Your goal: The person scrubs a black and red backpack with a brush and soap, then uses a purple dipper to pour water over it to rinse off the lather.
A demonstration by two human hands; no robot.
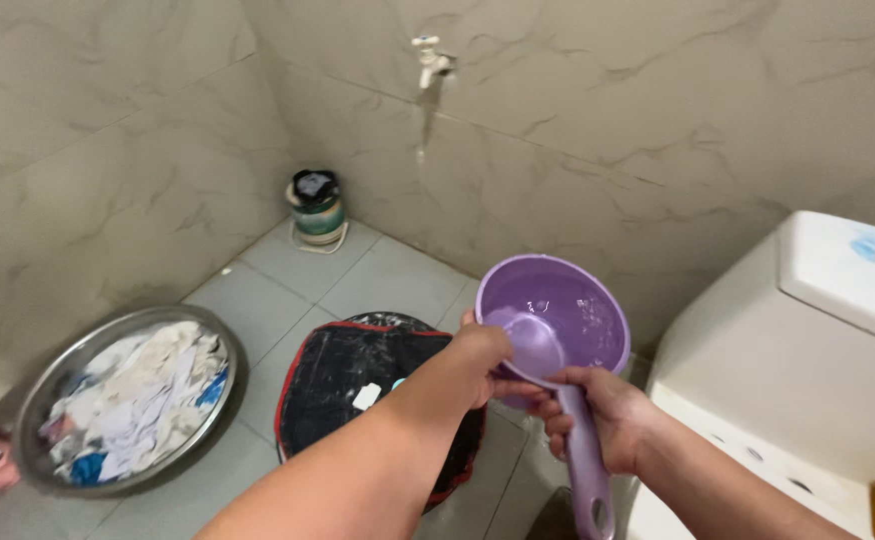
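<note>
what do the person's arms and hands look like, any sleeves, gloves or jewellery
Both forearms are bare as far as the frame shows: no sleeves reach them. The left hand and right hand wear no gloves. No watch, bracelet or ring is visible on either, though parts of the fingers are hidden from view.

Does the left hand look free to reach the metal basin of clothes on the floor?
Probably not at once: the left hand grips the purple scoop's rim. The metal basin lies low to the left, nothing between.
</note>
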